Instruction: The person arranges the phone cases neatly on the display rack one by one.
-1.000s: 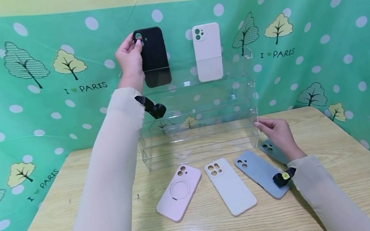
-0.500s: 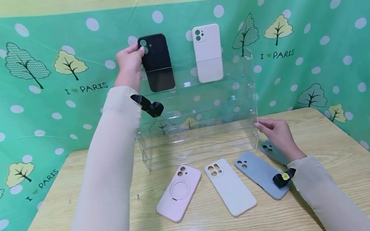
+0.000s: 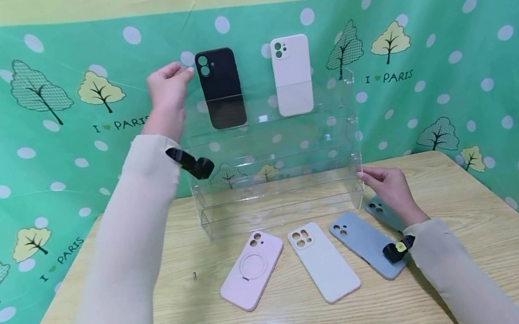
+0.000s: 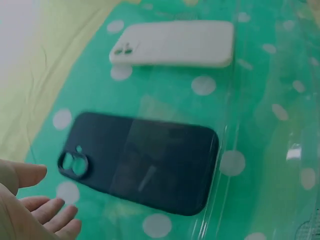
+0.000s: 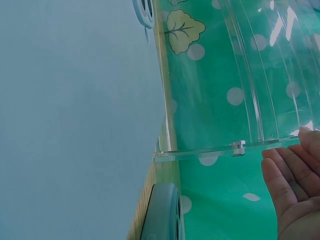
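Note:
A black phone case (image 3: 221, 88) leans upright in the top tier of the clear acrylic display stand (image 3: 281, 204). Just left of its camera cutout, my left hand (image 3: 169, 94) is apart from it, the fingers loosely extended; the left wrist view shows a gap between fingertips and case. To the right in the same tier stands a white phone case (image 3: 293, 74). My right hand (image 3: 388, 187) pinches the stand's right side panel (image 5: 215, 151) between thumb and fingers, low down near the table.
On the wooden table (image 3: 123, 297) before the stand lie a pink case (image 3: 252, 271) with a ring, a pale white case (image 3: 324, 262) and a blue-grey case (image 3: 361, 242). A teal case (image 3: 383, 210) lies partly under the right hand. A green patterned cloth (image 3: 478, 65) hangs behind.
The black case came down into the top tier. My left hand then let go of it and drew away to the left. The right hand stayed on the side panel.

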A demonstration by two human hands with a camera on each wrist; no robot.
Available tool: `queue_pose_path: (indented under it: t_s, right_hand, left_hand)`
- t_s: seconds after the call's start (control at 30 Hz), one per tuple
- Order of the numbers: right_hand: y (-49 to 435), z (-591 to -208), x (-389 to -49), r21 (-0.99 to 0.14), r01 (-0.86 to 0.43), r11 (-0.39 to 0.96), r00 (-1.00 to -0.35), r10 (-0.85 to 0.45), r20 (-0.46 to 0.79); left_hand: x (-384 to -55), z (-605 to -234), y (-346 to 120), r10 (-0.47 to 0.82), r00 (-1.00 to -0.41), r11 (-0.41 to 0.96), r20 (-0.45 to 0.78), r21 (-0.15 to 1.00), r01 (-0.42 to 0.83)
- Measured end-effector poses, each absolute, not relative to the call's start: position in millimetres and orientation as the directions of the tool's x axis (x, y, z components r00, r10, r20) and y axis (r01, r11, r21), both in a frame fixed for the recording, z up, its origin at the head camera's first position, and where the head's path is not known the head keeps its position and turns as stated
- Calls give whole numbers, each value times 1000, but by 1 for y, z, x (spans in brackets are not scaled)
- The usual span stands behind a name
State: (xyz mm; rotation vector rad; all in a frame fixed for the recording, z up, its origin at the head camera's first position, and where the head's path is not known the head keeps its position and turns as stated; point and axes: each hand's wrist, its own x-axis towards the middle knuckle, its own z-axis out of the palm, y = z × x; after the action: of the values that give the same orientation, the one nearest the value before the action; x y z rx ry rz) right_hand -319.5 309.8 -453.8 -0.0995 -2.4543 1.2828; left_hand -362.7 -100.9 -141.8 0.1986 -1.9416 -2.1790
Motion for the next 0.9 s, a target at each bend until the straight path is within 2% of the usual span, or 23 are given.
queue_pose_path:
  t_s: [0.2,0.53,0.73,0.9]
  right_hand:
    - [310,-448,-316,-820,-96,564,-941,216,259]
    - [314,-461,-326,-802,-97,589,-928,237,287]
    - [314,-459,-325,-799,-99,593,-927,237,291]
    - [314,-461,-325,-799,-92,594,-931,234,281]
  left_hand:
    - [-334,-155,-104,-167,-974,-89,153,982,169]
    - [-286,-229,-116,8,-956,129,293,948,291]
    - [-265,-271,-122,132,-943,144,306,935,324]
    - [-251,-312,-129,210,-951,195,228,943,270]
